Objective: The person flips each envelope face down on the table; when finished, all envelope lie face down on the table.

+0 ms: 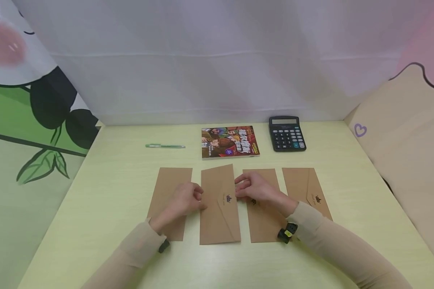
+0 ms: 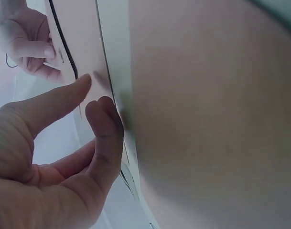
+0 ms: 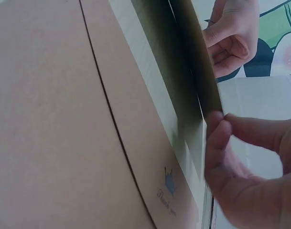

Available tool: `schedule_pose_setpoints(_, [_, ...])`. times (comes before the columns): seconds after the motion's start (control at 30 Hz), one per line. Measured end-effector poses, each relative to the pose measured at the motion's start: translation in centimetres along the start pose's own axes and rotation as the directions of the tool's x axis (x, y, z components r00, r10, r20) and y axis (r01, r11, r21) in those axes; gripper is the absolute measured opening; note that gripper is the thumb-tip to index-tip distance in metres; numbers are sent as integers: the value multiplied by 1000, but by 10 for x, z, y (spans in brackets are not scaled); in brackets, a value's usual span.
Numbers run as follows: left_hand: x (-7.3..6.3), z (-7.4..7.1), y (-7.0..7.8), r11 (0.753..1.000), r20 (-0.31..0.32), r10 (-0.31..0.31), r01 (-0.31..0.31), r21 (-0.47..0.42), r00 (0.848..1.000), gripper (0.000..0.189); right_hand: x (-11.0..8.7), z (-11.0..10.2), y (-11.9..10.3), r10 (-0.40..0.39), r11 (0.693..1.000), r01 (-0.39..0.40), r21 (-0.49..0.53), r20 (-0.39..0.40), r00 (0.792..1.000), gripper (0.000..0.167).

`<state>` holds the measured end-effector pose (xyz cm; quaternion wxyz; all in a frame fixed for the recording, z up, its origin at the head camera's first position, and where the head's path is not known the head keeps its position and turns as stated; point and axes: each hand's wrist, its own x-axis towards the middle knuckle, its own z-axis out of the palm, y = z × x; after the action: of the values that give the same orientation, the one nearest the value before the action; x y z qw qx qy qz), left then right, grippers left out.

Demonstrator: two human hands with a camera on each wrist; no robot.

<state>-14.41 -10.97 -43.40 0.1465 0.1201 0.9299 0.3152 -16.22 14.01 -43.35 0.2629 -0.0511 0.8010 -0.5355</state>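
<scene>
Four-sided brown paper envelopes lie in a row. The second envelope from the left, with a pointed flap and a small crown print, has its right edge raised off the table. My right hand pinches that edge between thumb and fingertips, over the third envelope. My left hand is at the envelope's left edge, above the plain leftmost envelope. In the left wrist view, the left hand's thumb and loosely bent fingers stand apart with nothing between them. Whether they touch the envelope I cannot tell.
A fourth envelope lies at the right, partly under my right forearm. Behind the row are a green pen, a colourful book and a black calculator. A white curtain hangs at the table's back edge.
</scene>
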Motion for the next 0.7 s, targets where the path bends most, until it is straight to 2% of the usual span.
schedule_pose_setpoints(0.4, [3,4,-1,990,-25,60,-62,-126,998,55,0,-2,0,-119,982,105,156,80,990,41])
schedule_pose_setpoints(0.7, [3,5,0,961,17,54,-47,-274,998,57,5,3,1,-235,961,202,191,169,957,54])
